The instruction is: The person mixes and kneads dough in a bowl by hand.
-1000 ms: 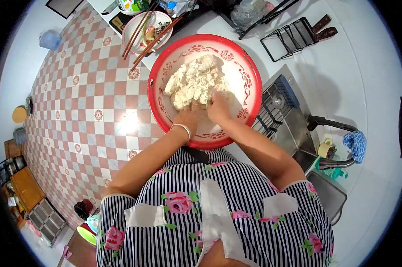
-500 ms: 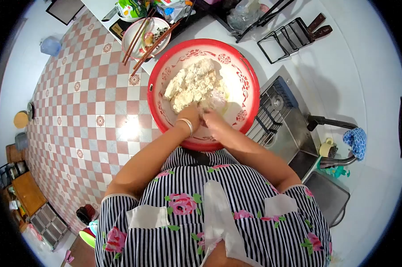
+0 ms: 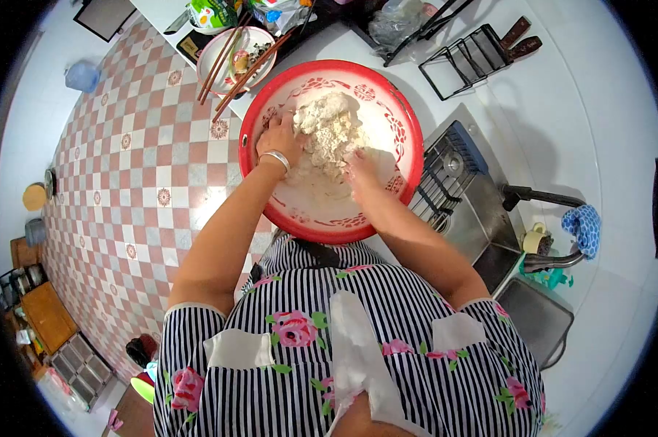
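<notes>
A crumbly, pale lump of dough (image 3: 327,120) lies inside a large white enamel basin (image 3: 250,171) with a red rim and red patterns. My left hand (image 3: 279,140), with a silver bangle at the wrist, rests against the dough's left side, fingers apart. On the opposite side, my right hand (image 3: 360,171) touches the lower right of the dough. Its fingers are loosely bent, dusted with flour, and their tips are partly hidden. Loose flour and crumbs are smeared over the basin floor near me.
Beyond the basin's left rim stands a bowl (image 3: 211,54) with brown chopsticks (image 3: 252,79) across it. A black wire rack (image 3: 466,64) holding knives is on the white counter. To the right are a gas stove (image 3: 445,175), a sink (image 3: 496,266) and a faucet (image 3: 544,198).
My hands were together at the dough's near edge; they have moved apart, the left up along the left side, the right to the right side. The dough looks more gathered, shifted slightly right.
</notes>
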A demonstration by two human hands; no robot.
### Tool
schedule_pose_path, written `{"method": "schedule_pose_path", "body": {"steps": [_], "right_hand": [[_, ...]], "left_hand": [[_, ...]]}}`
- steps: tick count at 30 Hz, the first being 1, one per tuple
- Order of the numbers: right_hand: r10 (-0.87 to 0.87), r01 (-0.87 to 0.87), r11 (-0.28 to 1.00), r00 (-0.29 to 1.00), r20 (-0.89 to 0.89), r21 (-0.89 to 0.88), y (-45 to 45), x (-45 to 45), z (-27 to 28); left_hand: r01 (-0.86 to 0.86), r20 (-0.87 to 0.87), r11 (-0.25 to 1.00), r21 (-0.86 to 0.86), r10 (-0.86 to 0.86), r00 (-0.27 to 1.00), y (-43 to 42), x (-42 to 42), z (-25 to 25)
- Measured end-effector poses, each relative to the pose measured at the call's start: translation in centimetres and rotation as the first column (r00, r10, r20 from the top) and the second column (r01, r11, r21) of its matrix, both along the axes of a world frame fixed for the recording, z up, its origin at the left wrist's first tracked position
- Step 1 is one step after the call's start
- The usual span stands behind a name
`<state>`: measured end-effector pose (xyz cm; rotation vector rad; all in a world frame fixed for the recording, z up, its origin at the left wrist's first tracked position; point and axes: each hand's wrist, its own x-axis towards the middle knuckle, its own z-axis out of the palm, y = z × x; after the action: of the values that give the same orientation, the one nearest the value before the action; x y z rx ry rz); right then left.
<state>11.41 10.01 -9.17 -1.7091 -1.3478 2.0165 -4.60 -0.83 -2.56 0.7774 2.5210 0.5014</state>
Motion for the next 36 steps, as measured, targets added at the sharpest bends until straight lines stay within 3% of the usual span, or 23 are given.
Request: {"method": "schedule_pose_path", "body": {"steps": [2,5,7,9,10,12,13,14,17,18,20,24,27,30,31,33,34,36], "right_hand": [[-0.081,0.081,0.997,0.997,0.016,0.015,-0.6,-1.2,-0.2],[-0.079,0.083,0.993,0.996,-0.045,0.085,-1.0,-2.2,3.4],[0.004,0.005,0.982,0.999,-0.051,0.189,-0.3,-1.9,4.8],[0.119,-0.115,0.940,0.993,0.005,0.320,1.0,-1.3,4.9],[0.178,-0.165,0.902,0.984,0.003,0.399,0.9,-1.1,4.8],[0.295,-0.252,0.795,0.956,0.011,0.552,0.9,-0.7,4.8],[0.352,-0.288,0.727,0.936,0.022,0.623,0.8,-0.7,5.1],[0.404,-0.340,0.748,0.915,0.016,0.570,0.9,-0.6,5.4],[0.514,-0.505,0.704,0.847,0.132,0.499,1.3,-1.4,8.3],[0.536,-0.540,0.664,0.826,0.174,0.518,1.5,-1.7,8.2],[0.573,-0.607,0.579,0.778,0.257,0.544,1.9,-2.3,7.7],[0.468,-0.643,0.404,0.757,0.457,0.651,0.9,-4.2,6.6],[0.386,-0.623,0.418,0.781,0.492,0.661,-0.1,-5.5,5.6],[0.401,-0.540,0.358,0.826,0.397,0.762,0.2,-5.0,3.6],[0.452,-0.532,0.489,0.832,0.321,0.691,0.6,-4.7,3.0],[0.519,-0.513,0.695,0.843,0.141,0.504,2.6,-4.2,2.7],[0.522,-0.502,0.771,0.851,0.063,0.392,3.5,-3.7,3.6],[0.283,-0.258,0.944,0.953,-0.105,0.207,4.2,-3.8,7.1]], "left_hand": [[-0.057,0.103,0.994,-0.089,0.067,0.992,0.4,0.7,0.8],[-0.104,0.232,0.994,-0.043,0.111,0.966,0.0,2.2,0.0],[-0.226,0.285,0.950,0.214,0.160,0.945,-0.6,4.1,-4.4],[-0.316,0.348,0.845,0.431,0.167,0.923,-0.8,5.9,-5.6],[-0.366,0.401,0.833,0.415,0.193,0.895,-1.0,6.6,-3.9],[-0.358,0.555,0.813,0.460,0.052,0.830,-1.6,5.0,-8.6],[-0.342,0.558,0.833,0.435,0.049,0.829,-1.7,4.6,-8.9],[-0.325,0.560,0.852,0.411,0.046,0.827,-1.7,4.2,-9.3],[-0.258,0.329,0.953,0.155,0.197,0.924,-0.8,4.0,-3.2],[-0.241,0.287,0.955,0.172,0.186,0.940,-0.8,3.7,-3.6],[-0.094,0.186,0.995,0.022,0.088,0.979,-0.2,3.5,-4.6],[-0.163,0.218,0.977,-0.135,0.190,0.957,2.2,3.3,0.6],[-0.200,0.187,0.972,-0.124,0.221,0.957,2.4,3.1,0.3],[-0.199,0.202,0.974,-0.110,0.218,0.955,2.4,3.1,-0.3],[-0.195,0.217,0.974,-0.114,0.216,0.952,2.1,3.0,-0.5],[-0.021,0.128,0.995,-0.094,0.033,0.991,1.1,2.2,-6.0],[0.016,0.142,0.998,-0.065,-0.007,0.990,0.9,1.3,-6.2],[0.042,0.235,0.999,0.015,-0.044,0.971,0.8,-0.5,-3.7]]}}
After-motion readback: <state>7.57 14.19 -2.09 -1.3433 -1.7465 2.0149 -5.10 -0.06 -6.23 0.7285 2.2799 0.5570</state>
